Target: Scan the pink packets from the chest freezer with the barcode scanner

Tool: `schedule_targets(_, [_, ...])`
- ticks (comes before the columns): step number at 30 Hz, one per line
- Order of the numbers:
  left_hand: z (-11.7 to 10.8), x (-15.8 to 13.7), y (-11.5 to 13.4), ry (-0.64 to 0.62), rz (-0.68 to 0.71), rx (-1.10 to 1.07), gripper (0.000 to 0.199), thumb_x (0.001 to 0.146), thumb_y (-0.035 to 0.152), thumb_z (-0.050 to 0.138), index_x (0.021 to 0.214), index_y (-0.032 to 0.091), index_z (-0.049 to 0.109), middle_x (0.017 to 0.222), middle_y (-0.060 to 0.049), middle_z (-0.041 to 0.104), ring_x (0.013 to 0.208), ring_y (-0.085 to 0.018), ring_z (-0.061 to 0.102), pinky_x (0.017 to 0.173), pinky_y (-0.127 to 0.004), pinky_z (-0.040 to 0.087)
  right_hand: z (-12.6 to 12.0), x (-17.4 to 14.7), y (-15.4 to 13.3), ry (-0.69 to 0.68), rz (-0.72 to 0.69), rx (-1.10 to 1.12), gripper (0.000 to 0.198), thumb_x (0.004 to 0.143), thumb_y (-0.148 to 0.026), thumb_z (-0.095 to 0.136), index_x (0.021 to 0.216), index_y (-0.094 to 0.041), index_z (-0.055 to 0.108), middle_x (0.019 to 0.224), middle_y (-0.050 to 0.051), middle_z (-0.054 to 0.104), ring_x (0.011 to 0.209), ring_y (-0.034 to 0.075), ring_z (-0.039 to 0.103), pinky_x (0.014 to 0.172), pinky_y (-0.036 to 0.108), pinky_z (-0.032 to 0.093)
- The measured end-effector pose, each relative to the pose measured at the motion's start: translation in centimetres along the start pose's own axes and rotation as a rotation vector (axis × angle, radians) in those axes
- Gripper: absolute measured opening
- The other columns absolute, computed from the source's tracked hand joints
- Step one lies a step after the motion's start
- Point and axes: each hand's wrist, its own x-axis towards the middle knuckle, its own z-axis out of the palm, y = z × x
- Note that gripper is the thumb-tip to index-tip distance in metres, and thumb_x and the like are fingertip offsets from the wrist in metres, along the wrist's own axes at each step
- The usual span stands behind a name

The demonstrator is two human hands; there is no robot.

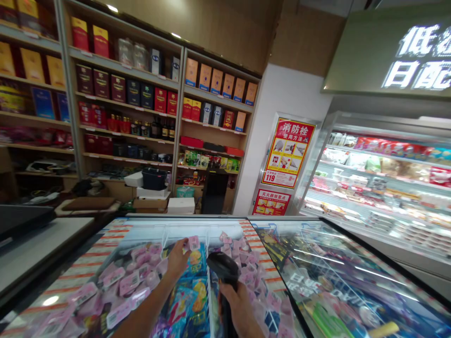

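Note:
My left hand point(179, 259) reaches over the chest freezer point(144, 227), its fingers pinched on a small pink packet point(193, 243) with a barcode label. Wrapped around the handle of a black barcode scanner point(222, 268) is my right hand point(237, 305). The scanner's head tilts up toward the left, a short way from the packet. Many similar pink packets point(129, 283) lie heaped at the left, and more pink packets point(251, 277) lie to the right of a wire divider. Between the heaps are blue snack bags point(183, 303), partly covered by my left forearm.
A second glass-topped freezer point(352, 281) with packaged goods adjoins on the right. Behind stand shelves of boxed goods point(120, 88), a red fire-hydrant poster point(288, 152) and a lit refrigerated display point(384, 188). A counter point(42, 244) borders the left side.

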Motion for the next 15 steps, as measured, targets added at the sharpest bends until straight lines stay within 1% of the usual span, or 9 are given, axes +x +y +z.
schedule_targets(3, [-1.0,0.3,0.0,0.020,-0.015,-0.013,0.030,0.066,0.019,0.045,0.095,0.015,0.052,0.097,-0.008,0.061,0.090,-0.018,0.058,0.082,-0.030,0.045,0.5,-0.1,-0.3,-0.002,-0.023,0.010,0.026,0.061,-0.041,0.050,0.060,-0.016,0.048,0.036,-0.005,0.043,0.028,0.006,0.036,0.030,0.019,0.030])
schedule_targets(7, [-1.6,0.7,0.2,0.025,-0.035,-0.017,0.032,0.066,0.018,0.044,0.097,0.017,0.051,0.099,-0.007,0.061,0.089,-0.017,0.059,0.080,-0.030,0.045,0.7,-0.1,-0.6,-0.017,-0.046,0.004,0.026,0.061,-0.041,0.051,0.059,-0.016,0.048,0.036,-0.004,0.044,0.029,0.007,0.036,0.030,0.019,0.031])
schedule_targets(15, [-0.9,1.0,-0.1,-0.027,-0.022,0.047,0.032,0.071,0.017,0.041,0.102,0.015,0.049,0.101,-0.006,0.060,0.090,-0.013,0.058,0.081,-0.023,0.044,0.2,0.5,-0.5,0.000,-0.036,-0.015,0.027,0.063,-0.041,0.050,0.058,-0.015,0.049,0.036,-0.004,0.043,0.029,0.006,0.036,0.032,0.019,0.030])
